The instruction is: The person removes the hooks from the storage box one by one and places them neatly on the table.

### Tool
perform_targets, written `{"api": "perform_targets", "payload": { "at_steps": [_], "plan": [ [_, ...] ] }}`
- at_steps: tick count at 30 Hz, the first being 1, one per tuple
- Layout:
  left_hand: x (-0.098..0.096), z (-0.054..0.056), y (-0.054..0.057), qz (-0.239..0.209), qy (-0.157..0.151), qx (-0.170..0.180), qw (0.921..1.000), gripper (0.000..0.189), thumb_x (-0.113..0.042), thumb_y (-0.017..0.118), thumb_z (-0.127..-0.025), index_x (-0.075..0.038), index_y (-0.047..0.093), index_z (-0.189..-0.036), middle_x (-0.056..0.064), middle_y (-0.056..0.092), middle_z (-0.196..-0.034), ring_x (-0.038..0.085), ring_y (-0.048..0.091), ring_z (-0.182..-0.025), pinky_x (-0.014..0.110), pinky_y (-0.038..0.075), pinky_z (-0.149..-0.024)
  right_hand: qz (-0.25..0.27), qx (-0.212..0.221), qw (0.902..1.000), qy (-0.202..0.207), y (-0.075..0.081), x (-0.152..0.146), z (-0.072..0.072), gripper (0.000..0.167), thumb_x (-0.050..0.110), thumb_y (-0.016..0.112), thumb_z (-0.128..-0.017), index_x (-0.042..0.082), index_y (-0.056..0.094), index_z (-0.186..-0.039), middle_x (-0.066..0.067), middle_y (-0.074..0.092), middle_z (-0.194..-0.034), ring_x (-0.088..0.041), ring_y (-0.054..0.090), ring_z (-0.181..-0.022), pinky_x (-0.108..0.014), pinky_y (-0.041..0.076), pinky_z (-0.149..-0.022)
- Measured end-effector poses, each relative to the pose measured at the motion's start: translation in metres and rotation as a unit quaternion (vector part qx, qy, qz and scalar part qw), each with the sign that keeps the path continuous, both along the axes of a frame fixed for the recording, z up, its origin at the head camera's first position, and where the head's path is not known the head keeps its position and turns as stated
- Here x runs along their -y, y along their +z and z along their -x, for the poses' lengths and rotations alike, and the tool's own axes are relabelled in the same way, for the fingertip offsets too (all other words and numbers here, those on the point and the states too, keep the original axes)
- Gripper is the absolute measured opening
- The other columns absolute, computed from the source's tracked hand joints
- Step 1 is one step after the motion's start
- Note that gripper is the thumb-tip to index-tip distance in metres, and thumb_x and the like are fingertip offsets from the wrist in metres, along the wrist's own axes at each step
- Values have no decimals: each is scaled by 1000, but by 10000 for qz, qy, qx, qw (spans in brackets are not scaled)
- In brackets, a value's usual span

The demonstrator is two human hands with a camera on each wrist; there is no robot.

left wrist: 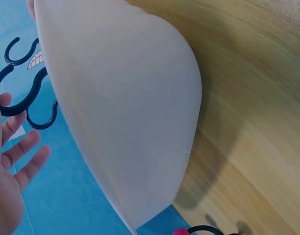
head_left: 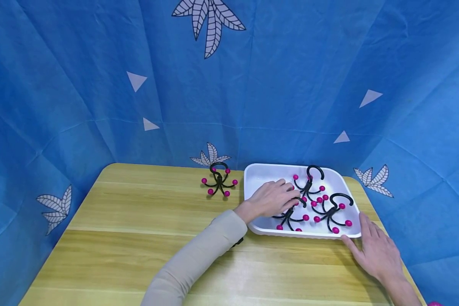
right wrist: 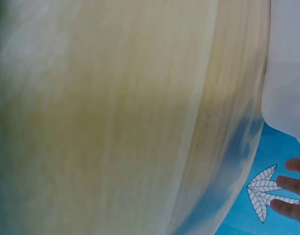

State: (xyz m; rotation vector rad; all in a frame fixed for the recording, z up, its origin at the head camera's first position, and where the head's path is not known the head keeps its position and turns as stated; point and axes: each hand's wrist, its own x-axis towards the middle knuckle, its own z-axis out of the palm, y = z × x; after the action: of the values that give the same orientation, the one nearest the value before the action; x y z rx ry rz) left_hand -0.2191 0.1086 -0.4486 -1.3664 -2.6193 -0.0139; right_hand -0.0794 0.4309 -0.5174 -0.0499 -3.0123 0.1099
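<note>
A white plastic tray (head_left: 265,233) holds several black hook hangers, each with curved arms tipped with pink balls. My left hand (head_left: 273,197) reaches over the tray's left side and holds the front-left hanger (head_left: 288,214) by its hook. In the left wrist view, a fingertip lies against the black hook (left wrist: 30,98) while other fingers spread away below it; the thumb is hidden. Two more hangers, a back one (head_left: 307,185) and a right one (head_left: 331,211), lie beside it. My right hand (head_left: 380,253) rests at the tray's front right corner, its fingers extended along the side.
Another hook hanger (head_left: 219,180) sits on the wooden table (head_left: 137,238) left of the tray. A small black object (head_left: 238,242) shows partly behind the left sleeve. Blue cloth (head_left: 302,85) with leaf prints hangs round the back and sides of the table.
</note>
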Motion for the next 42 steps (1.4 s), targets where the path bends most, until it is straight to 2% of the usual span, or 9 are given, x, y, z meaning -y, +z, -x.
{"api": "perform_targets", "payload": {
  "at_steps": [5, 16, 23, 30, 37, 42],
  "plan": [
    [3, 0, 2, -25, 50, -40, 10000, 35, -45, 37, -115, -33, 63, -135, -9, 68, -131, 11, 62, -115, 25, 58, -87, -8, 16, 10000, -13, 1, 0, 1, 104, 68, 52, -101, -5, 15, -166, -42, 42, -152, -62, 44, -134, -80, 39, -104],
    [7, 0, 9, -18, 25, -294, 9996, 34, -45, 38, -114, -34, 64, -134, -11, 70, -127, 9, 64, -110, 24, 57, -82, -2, 3, 10000, 37, 3, -1, 0, 103, 66, 53, -101, -6, 15, -165, -43, 42, -151, -62, 44, -134, -79, 40, -104],
    [11, 1, 19, -30, 70, -451, 9990, 33, -46, 38, -114, -34, 64, -130, -12, 70, -119, 9, 64, -106, 22, 55, -77, 47, -1, 10000, 63, 2, -4, -2, 103, 65, 53, -102, -4, 12, -166, -42, 41, -153, -63, 43, -134, -79, 38, -104],
    [18, 2, 32, -122, 51, -520, 9986, 34, -46, 39, -114, -33, 64, -132, -10, 71, -119, 9, 65, -106, 22, 56, -74, 129, 20, 9999, 39, 0, -4, -5, 103, 64, 54, -102, -4, 13, -166, -42, 41, -153, -63, 43, -134, -79, 38, -104],
    [33, -1, 48, -380, 78, -454, 9982, 32, -45, 41, -114, -32, 65, -129, -10, 70, -108, 10, 63, -98, 21, 54, -73, 93, 104, 9999, -10, 1, -2, -3, 104, 66, 52, -101, -4, 12, -166, -43, 41, -153, -63, 42, -135, -80, 37, -106],
    [50, -5, 54, -619, 64, -525, 9967, 29, -43, 44, -114, -29, 67, -125, -9, 70, -105, 10, 63, -95, 22, 54, -75, 67, 120, 9999, -17, 2, -1, -2, 104, 67, 52, -101, -4, 11, -166, -43, 40, -153, -62, 42, -136, -79, 37, -107]
  ]
}}
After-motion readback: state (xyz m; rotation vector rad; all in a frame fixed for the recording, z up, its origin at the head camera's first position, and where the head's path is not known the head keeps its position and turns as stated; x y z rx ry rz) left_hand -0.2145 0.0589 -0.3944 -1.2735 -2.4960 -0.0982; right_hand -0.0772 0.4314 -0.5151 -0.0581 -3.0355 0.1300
